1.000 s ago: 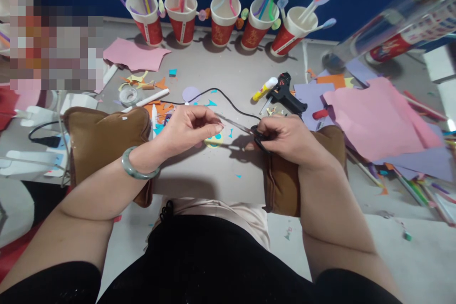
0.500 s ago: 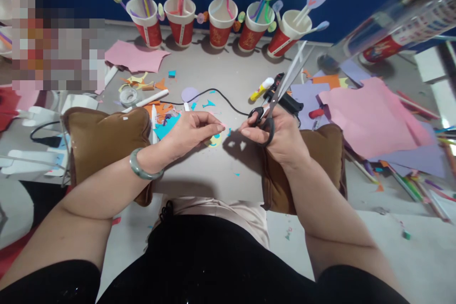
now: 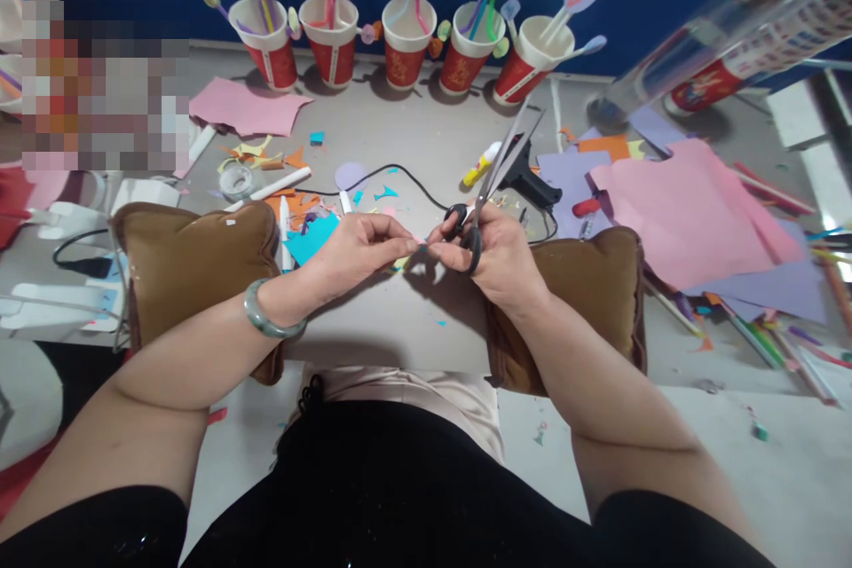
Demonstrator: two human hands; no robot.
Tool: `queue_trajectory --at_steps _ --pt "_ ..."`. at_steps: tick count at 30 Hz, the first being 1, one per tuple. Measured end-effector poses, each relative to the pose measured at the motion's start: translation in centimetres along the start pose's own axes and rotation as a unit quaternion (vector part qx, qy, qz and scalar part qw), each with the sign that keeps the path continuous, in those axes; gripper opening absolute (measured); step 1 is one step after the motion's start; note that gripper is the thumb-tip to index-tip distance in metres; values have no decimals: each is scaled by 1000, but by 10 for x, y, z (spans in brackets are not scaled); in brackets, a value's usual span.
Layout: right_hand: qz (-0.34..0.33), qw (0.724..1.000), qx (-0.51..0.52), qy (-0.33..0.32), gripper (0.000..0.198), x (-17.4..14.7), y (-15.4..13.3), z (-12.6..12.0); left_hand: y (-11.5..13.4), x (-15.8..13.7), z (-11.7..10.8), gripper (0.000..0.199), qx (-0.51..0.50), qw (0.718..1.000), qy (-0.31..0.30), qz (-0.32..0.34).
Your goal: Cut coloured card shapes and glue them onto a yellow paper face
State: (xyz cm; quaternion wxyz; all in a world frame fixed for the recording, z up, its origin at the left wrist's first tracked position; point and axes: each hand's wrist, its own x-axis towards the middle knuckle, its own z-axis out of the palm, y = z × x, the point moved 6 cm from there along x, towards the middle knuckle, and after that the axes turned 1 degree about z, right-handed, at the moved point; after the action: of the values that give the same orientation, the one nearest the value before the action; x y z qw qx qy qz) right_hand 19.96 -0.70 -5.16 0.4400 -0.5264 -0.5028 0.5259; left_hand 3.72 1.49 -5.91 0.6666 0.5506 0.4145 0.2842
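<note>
1. Brown cushion [image 3: 193,253]: lies beyond your left wrist, on its outer side.
2. Turquoise paper [image 3: 311,240]: rests just beside your left hand, to its left.
3. Left hand [image 3: 356,256]: thumb and index finger are pinched together on a small paper piece [image 3: 422,246], mostly hidden by the fingertips.
4. Small paper piece: located where your two hands' fingertips meet. Expect it to be very light, thin and easily creased or torn; hold it by the edge with light pressure.
5. Yellow paper disc [image 3: 400,264]: sits below your left fingertips, partly covered.
6. Right hand [image 3: 506,264]: the fingers retain the scissors [image 3: 485,192] by their black handles, while thumb and fingertip reach to the paper. The blades point away from you, slightly parted. Expect rigid, smooth metal; grasp the handle loops only.
7. Glue gun [image 3: 536,182]: lies beyond your right hand, behind the blades.
8. Pink paper [image 3: 692,217]: spread well to the right of your right hand.
</note>
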Motion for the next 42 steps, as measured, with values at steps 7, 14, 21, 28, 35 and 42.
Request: queue_trajectory --at_steps 7,14,21,28,35,42 --pt "1 1000 20 -11 41 0 2 1 -3 1 1 20 19 1000 -2 -5" --pt "9 999 33 -7 44 1 4 1 -3 0 4 18 28 999 -6 -15" --pt "14 999 37 -16 43 1 5 1 -2 1 4 14 34 999 -15 -18" --pt "14 999 26 -17 44 1 4 2 0 1 5 15 31 999 -9 -3" --pt "5 1000 -9 -30 50 1 -2 -2 0 1 2 18 17 1000 -14 8" --pt "-46 963 -241 -115 51 4 -18 -25 -2 0 -11 23 -10 1000 12 25"
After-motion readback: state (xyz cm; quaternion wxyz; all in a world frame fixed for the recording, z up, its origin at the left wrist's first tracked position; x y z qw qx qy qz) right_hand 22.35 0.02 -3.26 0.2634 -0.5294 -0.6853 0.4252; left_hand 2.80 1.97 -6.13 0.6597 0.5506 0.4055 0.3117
